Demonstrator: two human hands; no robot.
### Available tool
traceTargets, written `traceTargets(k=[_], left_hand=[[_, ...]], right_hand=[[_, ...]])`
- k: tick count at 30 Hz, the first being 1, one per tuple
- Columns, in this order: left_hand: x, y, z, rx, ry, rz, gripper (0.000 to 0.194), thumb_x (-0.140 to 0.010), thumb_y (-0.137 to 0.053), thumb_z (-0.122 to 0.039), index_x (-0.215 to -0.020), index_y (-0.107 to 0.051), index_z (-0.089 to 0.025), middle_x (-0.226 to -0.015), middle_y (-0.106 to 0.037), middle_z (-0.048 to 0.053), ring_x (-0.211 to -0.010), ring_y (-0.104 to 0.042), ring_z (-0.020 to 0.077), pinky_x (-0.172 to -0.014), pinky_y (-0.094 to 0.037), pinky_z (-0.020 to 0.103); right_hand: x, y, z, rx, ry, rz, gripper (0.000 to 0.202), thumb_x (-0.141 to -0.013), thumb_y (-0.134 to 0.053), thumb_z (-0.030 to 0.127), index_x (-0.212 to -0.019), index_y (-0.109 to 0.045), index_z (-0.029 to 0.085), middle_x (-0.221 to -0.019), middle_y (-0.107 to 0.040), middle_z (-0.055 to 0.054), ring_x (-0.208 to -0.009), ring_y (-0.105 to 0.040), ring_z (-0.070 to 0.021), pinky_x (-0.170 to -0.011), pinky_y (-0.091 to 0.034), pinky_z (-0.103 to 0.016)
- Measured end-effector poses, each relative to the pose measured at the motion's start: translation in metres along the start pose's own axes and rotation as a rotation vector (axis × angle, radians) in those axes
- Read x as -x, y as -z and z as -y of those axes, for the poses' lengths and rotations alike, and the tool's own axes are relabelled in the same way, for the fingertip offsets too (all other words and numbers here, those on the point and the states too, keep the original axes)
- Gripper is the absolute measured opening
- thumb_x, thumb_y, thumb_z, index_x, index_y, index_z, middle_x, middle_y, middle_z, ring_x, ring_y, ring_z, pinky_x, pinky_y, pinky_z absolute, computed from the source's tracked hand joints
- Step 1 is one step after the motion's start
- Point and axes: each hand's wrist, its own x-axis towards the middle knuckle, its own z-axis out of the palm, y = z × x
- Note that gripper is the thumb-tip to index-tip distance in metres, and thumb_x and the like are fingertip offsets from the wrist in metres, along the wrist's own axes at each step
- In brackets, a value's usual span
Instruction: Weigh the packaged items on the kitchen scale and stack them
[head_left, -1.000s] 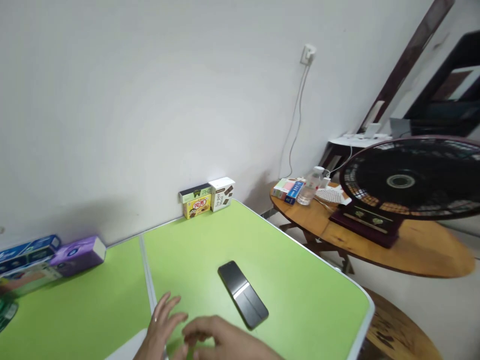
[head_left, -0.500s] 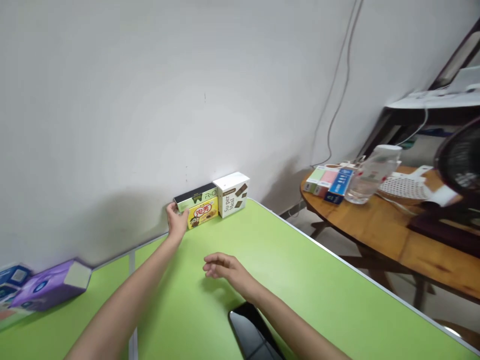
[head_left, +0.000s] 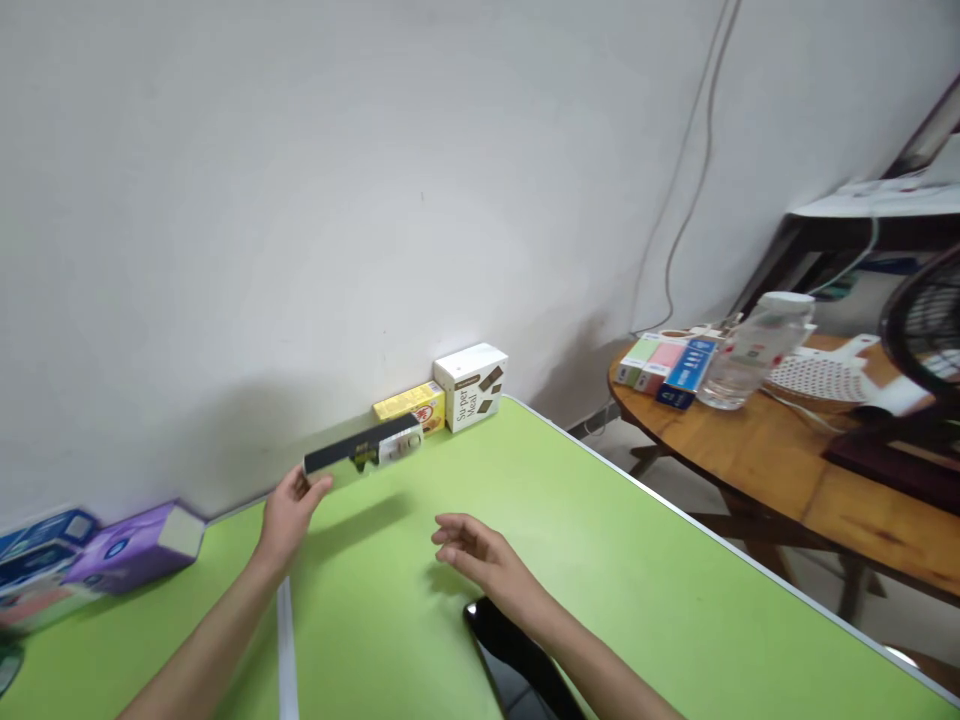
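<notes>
My left hand (head_left: 291,508) grips the near left end of a slim green and black box (head_left: 364,452), held up off the table so its shadow falls below it. Behind that box, a yellow snack box (head_left: 414,402) lies against the wall, partly covered. Touching its right side stands a white "Su-per Meal" box (head_left: 472,388). My right hand (head_left: 480,556) hovers over the green table (head_left: 600,580), fingers parted and nothing in them. Under my right wrist lies a black phone (head_left: 517,665), partly hidden by the forearm.
A purple tissue pack (head_left: 142,548) and a blue box (head_left: 49,550) sit at the left by the wall. On the wooden table (head_left: 720,450) at right are a clear water jug (head_left: 757,350), several small boxes, a white perforated scoop (head_left: 821,378) and a fan (head_left: 930,320).
My left hand has drawn the green and black box away from the wall toward the left and nearer, uncovering the top of the yellow box. My right hand stays free.
</notes>
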Motion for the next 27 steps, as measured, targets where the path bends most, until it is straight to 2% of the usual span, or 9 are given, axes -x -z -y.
traceTargets(k=[3, 5, 8, 11, 14, 17, 20, 23, 27], left_hand=[[0.078, 0.069, 0.022, 0.020, 0.168, 0.055, 0.054, -0.064, -0.072, -0.043, -0.110, -0.061, -0.017, -0.104, -0.071, 0.011, -0.095, -0.066, 0.0291, -0.089, -0.050, 0.046], [0.136, 0.108, 0.040, 0.045, 0.279, 0.071, 0.064, -0.061, -0.075, -0.042, -0.117, -0.058, -0.017, -0.113, -0.067, 0.011, -0.103, -0.063, 0.0294, -0.094, -0.047, 0.046], [0.215, 0.150, 0.065, 0.083, 0.384, 0.017, 0.068, -0.061, -0.075, -0.041, -0.121, -0.055, -0.016, -0.122, -0.063, 0.011, -0.112, -0.058, 0.0287, -0.100, -0.043, 0.044], [0.270, 0.173, 0.083, 0.115, 0.434, -0.039, 0.063, -0.064, -0.073, -0.039, -0.121, -0.056, -0.017, -0.126, -0.060, 0.011, -0.117, -0.054, 0.0281, -0.102, -0.042, 0.044], [0.293, 0.190, 0.097, 0.097, 0.411, -0.015, 0.057, -0.068, -0.071, -0.037, -0.120, -0.058, -0.020, -0.131, -0.056, 0.009, -0.123, -0.049, 0.0278, -0.106, -0.036, 0.046], [0.298, 0.202, 0.106, 0.038, 0.361, 0.052, 0.053, -0.069, -0.070, -0.033, -0.120, -0.059, -0.023, -0.139, -0.048, 0.008, -0.131, -0.039, 0.0279, -0.111, -0.026, 0.048], [0.299, 0.209, 0.113, 0.001, 0.337, 0.100, 0.060, -0.073, -0.067, -0.031, -0.130, -0.049, -0.027, -0.146, -0.038, 0.007, -0.136, -0.029, 0.0281, -0.112, -0.021, 0.051], [0.306, 0.211, 0.118, 0.024, 0.356, 0.067, 0.070, -0.075, -0.067, -0.029, -0.138, -0.037, -0.032, -0.149, -0.032, 0.005, -0.138, -0.025, 0.0294, -0.111, -0.021, 0.055], [0.317, 0.210, 0.122, 0.074, 0.322, 0.028, 0.066, -0.077, -0.064, -0.024, -0.137, -0.039, -0.031, -0.144, -0.041, 0.006, -0.134, -0.034, 0.0285, -0.110, -0.026, 0.053]], right_hand=[[0.037, -0.024, 0.020, 0.208, 0.029, 0.119, 0.073, -0.075, -0.066, 0.042, -0.138, -0.034, 0.024, -0.138, -0.044, -0.014, -0.122, -0.045, -0.0259, -0.100, -0.038, -0.043], [0.063, -0.050, 0.029, 0.330, -0.027, 0.260, 0.086, -0.074, -0.068, 0.038, -0.144, -0.019, 0.031, -0.147, -0.033, -0.010, -0.130, -0.036, -0.0267, -0.105, -0.033, -0.045], [0.095, -0.097, 0.028, 0.457, -0.044, 0.412, 0.065, -0.077, -0.065, 0.033, -0.135, -0.038, 0.031, -0.136, -0.047, -0.008, -0.124, -0.044, -0.0271, -0.103, -0.036, -0.044], [0.119, -0.141, 0.007, 0.479, -0.018, 0.460, 0.035, -0.082, -0.058, 0.028, -0.117, -0.056, 0.028, -0.121, -0.058, -0.007, -0.113, -0.052, -0.0255, -0.094, -0.044, -0.038], [0.131, -0.169, -0.016, 0.478, 0.018, 0.443, 0.034, -0.081, -0.058, 0.027, -0.116, -0.056, 0.027, -0.121, -0.058, -0.007, -0.111, -0.054, -0.0246, -0.096, -0.044, -0.038], [0.135, -0.181, -0.028, 0.513, 0.054, 0.415, 0.034, -0.084, -0.055, 0.027, -0.118, -0.055, 0.027, -0.125, -0.056, -0.006, -0.115, -0.052, -0.0238, -0.101, -0.041, -0.040], [0.140, -0.181, -0.031, 0.555, 0.042, 0.349, 0.047, -0.084, -0.053, 0.030, -0.130, -0.044, 0.029, -0.138, -0.047, -0.007, -0.123, -0.048, -0.0245, -0.103, -0.041, -0.043], [0.147, -0.172, -0.039, 0.574, 0.071, 0.249, 0.063, -0.084, -0.054, 0.033, -0.141, -0.027, 0.030, -0.145, -0.038, -0.008, -0.129, -0.043, -0.0248, -0.105, -0.040, -0.045], [0.148, -0.161, -0.055, 0.596, 0.162, 0.211, 0.057, -0.085, -0.051, 0.036, -0.139, -0.032, 0.031, -0.139, -0.048, -0.009, -0.125, -0.049, -0.0254, -0.101, -0.045, -0.043]])
